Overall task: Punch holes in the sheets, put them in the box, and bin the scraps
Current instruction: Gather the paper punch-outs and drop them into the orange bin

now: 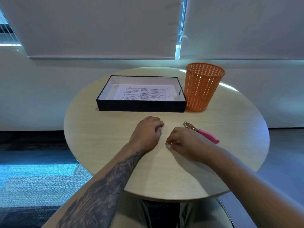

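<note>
Scrap pickup — right hand (185, 142) pinches what looks like a paper bit (168, 146); left hand (148, 131) curled, contents unclear. Next: the bin (204, 87) beyond.

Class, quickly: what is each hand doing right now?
Left hand: curled on the table; contents cannot be told.
Right hand: pinching small white scraps.

Two bare forearms reach forward. The left hand (148, 131) is loosely curled, palm down. The right hand (184, 142) pinches its fingertips together.

box (141, 105) behind hands, sheets (141, 94) inside | bin (204, 86) touching box's right | punch (201, 131) before bin
</note>
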`<act>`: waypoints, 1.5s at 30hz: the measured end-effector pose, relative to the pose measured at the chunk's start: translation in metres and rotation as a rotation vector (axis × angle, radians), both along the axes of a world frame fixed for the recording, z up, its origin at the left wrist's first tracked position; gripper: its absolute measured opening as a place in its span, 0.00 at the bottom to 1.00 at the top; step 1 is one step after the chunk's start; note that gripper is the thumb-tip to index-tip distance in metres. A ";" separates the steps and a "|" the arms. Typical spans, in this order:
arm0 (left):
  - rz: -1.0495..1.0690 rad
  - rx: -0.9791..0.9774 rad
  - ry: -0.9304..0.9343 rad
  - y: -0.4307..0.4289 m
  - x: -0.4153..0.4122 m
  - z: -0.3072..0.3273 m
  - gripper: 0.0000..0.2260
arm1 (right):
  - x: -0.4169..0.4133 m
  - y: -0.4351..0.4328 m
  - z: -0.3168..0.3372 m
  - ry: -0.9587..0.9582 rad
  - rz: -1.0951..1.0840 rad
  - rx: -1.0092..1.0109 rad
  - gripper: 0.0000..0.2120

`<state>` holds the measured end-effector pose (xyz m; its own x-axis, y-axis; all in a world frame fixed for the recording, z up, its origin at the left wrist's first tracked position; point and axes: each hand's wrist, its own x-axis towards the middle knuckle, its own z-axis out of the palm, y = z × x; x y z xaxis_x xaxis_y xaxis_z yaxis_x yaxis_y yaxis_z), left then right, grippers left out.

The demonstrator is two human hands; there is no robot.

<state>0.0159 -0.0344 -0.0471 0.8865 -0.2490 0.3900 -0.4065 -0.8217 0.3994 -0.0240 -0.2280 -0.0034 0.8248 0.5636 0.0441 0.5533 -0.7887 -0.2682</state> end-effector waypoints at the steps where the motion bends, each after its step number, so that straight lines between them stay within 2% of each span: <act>1: 0.000 0.000 0.000 0.000 0.000 0.000 0.12 | 0.000 0.000 0.002 -0.005 0.006 -0.031 0.11; 9: -0.001 0.008 0.021 -0.001 0.000 0.000 0.13 | -0.001 0.013 0.015 -0.113 0.046 -0.246 0.12; 17: -0.007 -0.001 0.017 -0.001 -0.001 0.002 0.12 | -0.006 0.012 0.003 -0.195 0.070 -0.233 0.14; 22: -0.003 -0.002 0.029 -0.001 0.000 0.001 0.12 | -0.005 0.012 -0.005 -0.156 0.034 -0.142 0.13; 27: 0.017 -0.082 0.020 0.000 0.000 0.001 0.10 | -0.005 -0.004 0.006 -0.039 -0.056 0.072 0.06; 33: 0.044 -0.115 -0.023 -0.011 0.003 0.015 0.11 | 0.012 -0.014 0.020 -0.141 -0.079 0.100 0.04; 39: -0.016 -0.143 -0.111 -0.033 0.037 0.068 0.11 | 0.044 -0.032 0.062 -0.303 -0.102 0.212 0.04; 45: -0.047 -0.127 -0.217 -0.066 0.075 0.125 0.12 | 0.098 -0.060 0.114 -0.411 -0.224 0.363 0.05</act>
